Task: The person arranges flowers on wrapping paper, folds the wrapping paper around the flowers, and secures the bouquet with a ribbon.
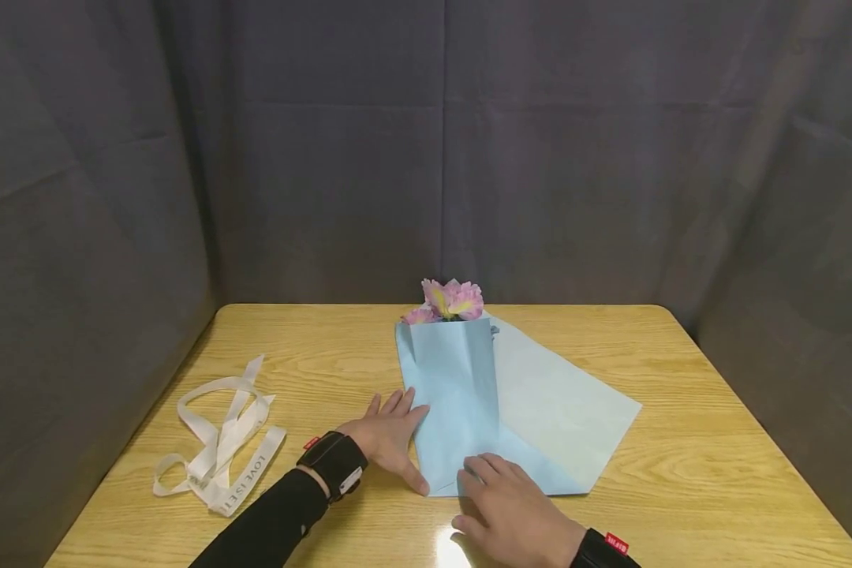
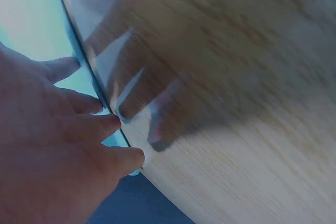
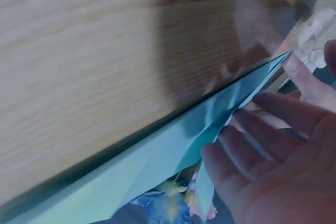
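Note:
A sheet of light blue wrapping paper (image 1: 457,394) lies folded over flowers, with pink blooms (image 1: 461,300) showing above its top edge. The stems are hidden beneath the folded panel. My left hand (image 1: 390,442) spreads its fingers along the paper's left edge, thumb by the bottom left corner. At the bottom edge, my right hand (image 1: 511,505) touches the folded layer with extended, slightly bent fingers. The right wrist view shows those fingertips against the paper fold (image 3: 210,124), with a blue flower (image 3: 168,208) beyond it.
White printed ribbon (image 1: 220,450) lies in loose loops on the left of the wooden table (image 1: 703,442). The paler, unfolded part of the paper (image 1: 557,402) stretches out to the right. Dark grey cloth (image 1: 326,197) surrounds the back and sides.

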Available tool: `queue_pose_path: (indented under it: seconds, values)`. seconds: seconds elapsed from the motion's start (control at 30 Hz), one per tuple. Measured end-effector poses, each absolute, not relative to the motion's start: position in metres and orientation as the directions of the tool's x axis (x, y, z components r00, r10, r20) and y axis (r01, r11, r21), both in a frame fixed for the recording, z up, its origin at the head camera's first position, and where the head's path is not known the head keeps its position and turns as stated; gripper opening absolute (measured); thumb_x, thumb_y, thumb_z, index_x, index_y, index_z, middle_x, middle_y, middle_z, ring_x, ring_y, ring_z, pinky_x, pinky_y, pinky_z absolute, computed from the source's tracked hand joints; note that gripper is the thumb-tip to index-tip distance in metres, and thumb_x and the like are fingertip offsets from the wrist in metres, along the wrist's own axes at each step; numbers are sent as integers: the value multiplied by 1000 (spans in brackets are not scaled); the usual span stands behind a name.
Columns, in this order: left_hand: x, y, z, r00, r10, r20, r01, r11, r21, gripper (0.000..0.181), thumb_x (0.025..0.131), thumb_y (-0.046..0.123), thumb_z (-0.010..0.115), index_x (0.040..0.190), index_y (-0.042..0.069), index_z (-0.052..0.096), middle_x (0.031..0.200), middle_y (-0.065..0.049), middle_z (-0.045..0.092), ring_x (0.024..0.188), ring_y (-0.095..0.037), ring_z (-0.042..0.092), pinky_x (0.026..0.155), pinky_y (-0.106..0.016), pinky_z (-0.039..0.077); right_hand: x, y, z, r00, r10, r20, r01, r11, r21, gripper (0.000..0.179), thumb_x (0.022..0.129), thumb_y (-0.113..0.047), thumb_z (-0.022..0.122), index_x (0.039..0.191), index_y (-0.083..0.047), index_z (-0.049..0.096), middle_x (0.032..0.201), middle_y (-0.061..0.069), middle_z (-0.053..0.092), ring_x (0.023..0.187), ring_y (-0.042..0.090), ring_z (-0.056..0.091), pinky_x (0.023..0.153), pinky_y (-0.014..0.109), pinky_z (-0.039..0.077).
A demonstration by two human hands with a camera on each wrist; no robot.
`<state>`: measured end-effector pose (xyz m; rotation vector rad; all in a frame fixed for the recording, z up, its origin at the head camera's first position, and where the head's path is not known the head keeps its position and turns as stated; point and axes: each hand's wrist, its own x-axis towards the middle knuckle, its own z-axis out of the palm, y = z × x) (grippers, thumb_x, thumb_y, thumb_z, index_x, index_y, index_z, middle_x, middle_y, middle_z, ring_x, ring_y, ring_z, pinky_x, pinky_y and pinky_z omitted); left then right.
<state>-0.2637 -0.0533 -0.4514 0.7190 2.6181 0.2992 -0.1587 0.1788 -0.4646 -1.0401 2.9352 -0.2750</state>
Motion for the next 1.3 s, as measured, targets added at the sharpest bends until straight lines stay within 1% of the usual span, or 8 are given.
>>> queue_pose_path:
  seconds: [0.13, 0.27, 0.37, 0.47, 0.67, 0.87, 1.03, 1.3]
  values:
    - [-257, -47, -451, -788, 564, -249, 491, 818, 300, 109, 78, 64, 76, 159, 6, 31, 168, -18, 14, 155, -33, 11, 124, -50, 8, -159, 181, -466, -802, -593, 71, -595, 783, -180, 48, 101, -42, 61, 129, -2, 65, 132, 8, 56, 126, 26, 49, 102, 47, 45]
    - [-247, -31, -453, -770, 631, -97, 608, 771, 188, 77, 83, 56, 74, 136, 4, 55, 132, -10, 52, 122, -25, 49, 104, -37, 42, -160, 182, -466, -799, -588, 123, -601, 776, -192, 37, 100, -35, 63, 118, -4, 69, 122, 6, 56, 115, 23, 50, 95, 41, 48]
    - [-240, -17, -454, -743, 668, -32, 662, 741, 114, 54, 86, 54, 73, 115, 10, 60, 97, 1, 44, 88, -16, 44, 74, -27, 43, -161, 183, -466, -792, -582, 185, -610, 769, -193, 25, 98, -29, 66, 107, -6, 70, 108, 1, 56, 100, 18, 50, 85, 35, 48]
    - [-236, -9, -456, -734, 679, -17, 675, 731, 100, 47, 91, 52, 69, 116, 14, 59, 91, 3, 41, 80, -13, 41, 65, -24, 38, -162, 185, -465, -792, -565, 232, -606, 773, -188, 14, 96, -23, 68, 96, -9, 69, 94, -6, 52, 85, 13, 46, 72, 29, 45]
    - [-231, -4, -458, -725, 689, 16, 688, 723, 59, 62, 96, 50, 63, 149, 20, 51, 107, -3, 52, 87, -14, 46, 69, -28, 44, -159, 192, -460, -875, -457, 162, -484, 839, -248, 28, 93, -14, 66, 68, -18, 55, 66, -10, 42, 59, 7, 40, 52, 27, 36]
    - [-229, -4, -462, -727, 685, 38, 686, 725, 52, 64, 99, 51, 57, 154, 19, 47, 130, -9, 50, 111, -21, 49, 84, -35, 47, -149, 201, -456, -948, -317, 12, -311, 921, -236, 30, 89, -9, 63, 62, -15, 49, 60, -4, 43, 53, 13, 42, 46, 35, 38]
    - [-226, -1, -461, -757, 653, 9, 652, 755, 72, 83, 96, 59, 59, 160, 14, 33, 159, -13, 33, 142, -28, 36, 106, -50, 41, -147, 201, -455, -961, -276, -8, -270, 944, -190, 27, 89, -9, 63, 63, -11, 53, 63, 0, 46, 57, 18, 47, 48, 41, 43]
    - [-222, 7, -461, -773, 634, 5, 633, 772, 59, 71, 100, 40, 56, 160, 10, 31, 160, -14, 33, 143, -29, 36, 99, -52, 47, -143, 197, -459, -963, -268, 23, -268, 952, -147, 25, 85, -9, 65, 62, -9, 57, 62, 1, 49, 57, 20, 53, 48, 42, 46]
